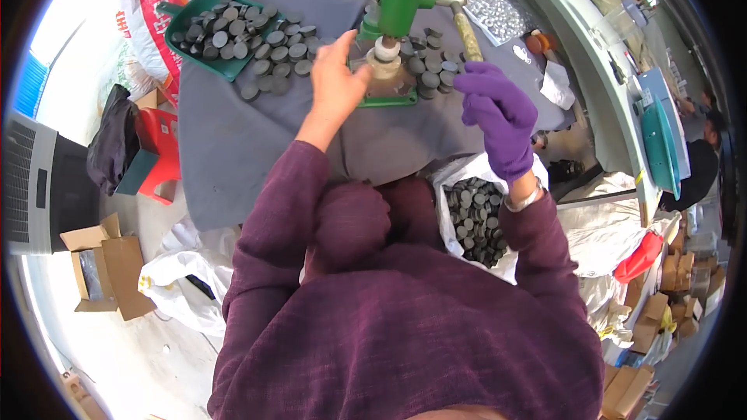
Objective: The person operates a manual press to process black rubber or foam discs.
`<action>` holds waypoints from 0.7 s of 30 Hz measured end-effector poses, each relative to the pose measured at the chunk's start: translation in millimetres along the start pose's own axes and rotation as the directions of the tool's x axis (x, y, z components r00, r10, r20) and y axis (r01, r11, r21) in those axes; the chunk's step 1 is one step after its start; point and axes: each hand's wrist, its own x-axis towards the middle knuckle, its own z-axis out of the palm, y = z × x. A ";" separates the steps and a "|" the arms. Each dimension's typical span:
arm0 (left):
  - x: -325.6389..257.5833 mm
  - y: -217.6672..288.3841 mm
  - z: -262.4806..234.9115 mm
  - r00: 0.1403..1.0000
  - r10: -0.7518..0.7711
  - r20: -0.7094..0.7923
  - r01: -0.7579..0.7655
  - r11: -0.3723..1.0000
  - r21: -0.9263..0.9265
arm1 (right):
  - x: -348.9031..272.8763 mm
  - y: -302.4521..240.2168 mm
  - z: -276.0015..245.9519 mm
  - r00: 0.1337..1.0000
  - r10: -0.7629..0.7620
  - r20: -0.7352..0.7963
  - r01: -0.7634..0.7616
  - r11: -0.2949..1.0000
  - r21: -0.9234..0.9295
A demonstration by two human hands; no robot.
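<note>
Your bare left hand (336, 78) at the green hand press (398, 8), fingers pinched on a small piece at its die (hard to make out), your purple-gloved right hand (502, 113) loosely open just right of the press, dark discs (268, 50) piled left of it on the grey counter (233, 140).

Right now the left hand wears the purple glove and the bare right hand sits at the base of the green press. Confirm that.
Not quite: the hands are swapped. In the head view the purple glove is on the right hand, raised beside the green press, while the bare left hand is the one at the base of the press, next to the dark round discs on the grey cloth.
</note>
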 end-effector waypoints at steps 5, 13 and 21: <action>-21.9 -42.6 -60.2 0.999 -0.002 0.042 -0.028 0.710 0.703 | 10.4 -18.8 3.7 0.997 0.065 0.034 -0.066 0.998 0.010; -52.8 -43.3 -71.8 0.951 -0.053 0.304 -0.169 0.734 0.658 | 82.2 -57.4 -22.0 0.989 -0.131 0.065 0.130 0.991 0.017; -28.4 -40.2 -42.5 0.980 -0.076 0.182 0.054 0.991 0.124 | 113.3 -57.2 -21.0 0.861 -0.504 0.076 0.494 0.861 0.121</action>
